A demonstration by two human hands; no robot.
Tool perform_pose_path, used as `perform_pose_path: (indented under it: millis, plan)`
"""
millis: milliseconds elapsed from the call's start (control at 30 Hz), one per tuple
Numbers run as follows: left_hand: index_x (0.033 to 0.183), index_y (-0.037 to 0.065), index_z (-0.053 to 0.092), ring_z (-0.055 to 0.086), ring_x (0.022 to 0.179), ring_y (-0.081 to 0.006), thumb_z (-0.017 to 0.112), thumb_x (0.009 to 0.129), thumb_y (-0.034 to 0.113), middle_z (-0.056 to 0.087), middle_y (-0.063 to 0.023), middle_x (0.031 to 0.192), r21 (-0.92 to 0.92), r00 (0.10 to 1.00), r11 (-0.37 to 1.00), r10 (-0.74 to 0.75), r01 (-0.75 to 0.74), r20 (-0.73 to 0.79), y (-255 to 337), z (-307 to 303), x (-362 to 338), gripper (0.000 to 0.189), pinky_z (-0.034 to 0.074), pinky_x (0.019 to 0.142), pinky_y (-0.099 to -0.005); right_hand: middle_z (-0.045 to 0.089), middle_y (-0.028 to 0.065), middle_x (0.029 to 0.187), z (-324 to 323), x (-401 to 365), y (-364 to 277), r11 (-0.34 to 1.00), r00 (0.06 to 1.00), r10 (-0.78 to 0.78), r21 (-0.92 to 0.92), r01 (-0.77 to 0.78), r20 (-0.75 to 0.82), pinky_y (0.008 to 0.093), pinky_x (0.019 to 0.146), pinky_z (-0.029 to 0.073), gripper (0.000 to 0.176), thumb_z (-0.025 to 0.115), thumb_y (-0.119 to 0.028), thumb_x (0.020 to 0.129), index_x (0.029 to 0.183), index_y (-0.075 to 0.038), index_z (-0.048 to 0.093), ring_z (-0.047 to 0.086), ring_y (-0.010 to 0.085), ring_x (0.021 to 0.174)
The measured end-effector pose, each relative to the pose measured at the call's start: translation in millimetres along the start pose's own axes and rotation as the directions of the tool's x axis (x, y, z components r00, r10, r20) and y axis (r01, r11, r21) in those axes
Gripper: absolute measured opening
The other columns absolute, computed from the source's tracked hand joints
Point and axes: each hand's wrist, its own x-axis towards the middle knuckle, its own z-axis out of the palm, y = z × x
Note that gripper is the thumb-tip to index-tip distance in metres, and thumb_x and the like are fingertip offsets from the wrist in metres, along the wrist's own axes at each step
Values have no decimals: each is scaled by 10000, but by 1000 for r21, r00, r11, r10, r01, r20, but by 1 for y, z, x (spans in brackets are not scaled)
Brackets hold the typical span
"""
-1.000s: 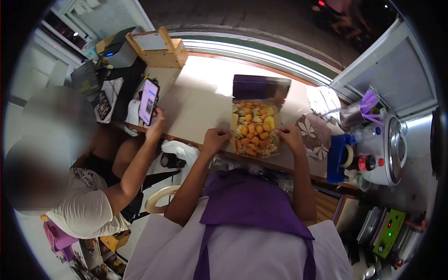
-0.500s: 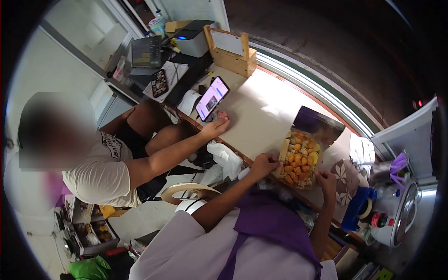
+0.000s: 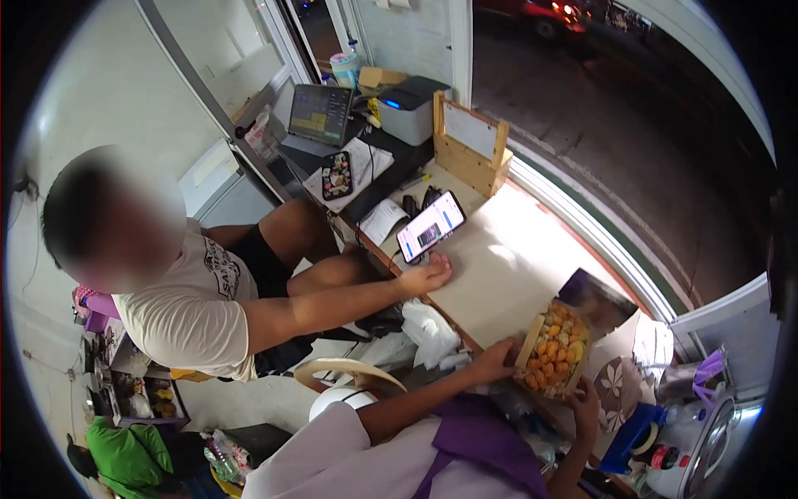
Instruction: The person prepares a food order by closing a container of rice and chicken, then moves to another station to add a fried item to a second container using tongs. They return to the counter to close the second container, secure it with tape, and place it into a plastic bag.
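An open food box (image 3: 525, 350) full of orange, battered-looking pieces (image 3: 552, 356) with a yellow piece at one side is at the counter's near edge. Its dark printed lid (image 3: 595, 298) is folded back on the far side. My left hand (image 3: 499, 360) grips the box's left side, fingers closed. At the near right corner, my right hand (image 3: 584, 403) has its fingers bent around the edge; the fingertips are partly hidden.
A seated person's forearm (image 3: 357, 308) rests across the counter (image 3: 499, 266) beside a lit phone (image 3: 431, 226). Farther back are a laptop (image 3: 321, 114), a printer (image 3: 413, 111) and a wooden box (image 3: 470, 154). A tape dispenser (image 3: 629, 438) stands at the right.
My view has turned left, so the scene has shifted, with more of the street and the seated person showing. Both my hands are still at the box.
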Motion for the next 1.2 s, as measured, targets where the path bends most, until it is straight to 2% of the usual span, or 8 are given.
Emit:
perform_pose_path:
  millis: [167, 267, 467, 600, 800, 867, 1033, 1200]
  plan:
    - [1477, 107, 218, 456, 1075, -236, 667, 832, 69, 401, -115, 1177, -249, 983, 955, 177, -159, 53, -31, -14, 46, 787, 415, 944, -343, 500, 143, 1223, 0, 23, -26, 992, 995, -63, 107, 71, -74, 332, 815, 494, 637, 614, -150, 837, 1420, -91, 364, 558, 223, 998]
    - [1497, 204, 192, 456, 1024, -185, 642, 875, 85, 370, -93, 1184, -66, 944, 960, 281, -273, 174, -22, -20, 74, 777, 413, 905, -297, 428, 149, 1299, 5, 52, -16, 929, 985, -159, 326, 173, -70, 342, 887, 454, 676, 589, -121, 834, 1448, -112, 308, 525, 233, 1044]
    - [1237, 131, 548, 468, 975, -204, 588, 846, -28, 465, -88, 1124, 43, 934, 936, 345, -350, 97, -29, -14, 77, 424, 417, 884, -307, 489, 63, 1165, -1, 96, 31, 760, 937, -338, 561, 328, -91, 272, 775, 469, 388, 489, -16, 826, 1205, -96, 510, 523, 150, 992]
    - [1128, 107, 628, 494, 1103, -230, 496, 789, -142, 557, -96, 1153, 32, 874, 889, 443, -458, 201, -18, 2, 46, 440, 393, 956, -320, 538, 52, 1021, -14, 79, 39, 940, 939, -251, 170, 294, -234, 257, 816, 424, 168, 506, -129, 878, 964, -46, 624, 526, 164, 911]
    - [1258, 19, 559, 461, 1225, -172, 439, 936, 93, 529, -66, 1324, -438, 961, 886, 235, -149, 148, 1, 30, -15, 352, 365, 1017, -304, 563, 15, 976, -14, -11, -13, 930, 932, -363, -55, 363, -3, 239, 628, 427, 203, 537, -132, 911, 1090, -65, 603, 511, 100, 717]
    - [1259, 30, 561, 486, 1191, -152, 477, 979, 189, 551, -56, 1296, -575, 987, 818, 102, -11, 126, 32, 30, -22, 332, 387, 992, -295, 570, 17, 1002, -21, -8, -6, 924, 932, -362, 129, 359, -4, 239, 655, 432, 222, 558, -123, 908, 1115, -56, 598, 514, 99, 721]
    - [1184, 39, 597, 598, 912, -92, 616, 899, 56, 607, -39, 1158, -361, 989, 921, 139, -146, -44, 39, 39, -5, 286, 503, 763, -245, 569, 29, 1050, -9, -19, -59, 865, 978, -108, 468, 182, -181, 234, 736, 426, 273, 601, -106, 886, 1148, -33, 585, 504, 79, 852]
    - [1234, 64, 577, 572, 902, -122, 640, 880, 80, 601, -55, 1143, -410, 999, 911, 26, -37, -32, 65, 30, 0, 360, 486, 753, -259, 560, 27, 1071, -15, -3, -60, 908, 940, -335, 243, 341, -65, 248, 745, 432, 363, 605, -38, 848, 1209, -30, 568, 516, 94, 876]
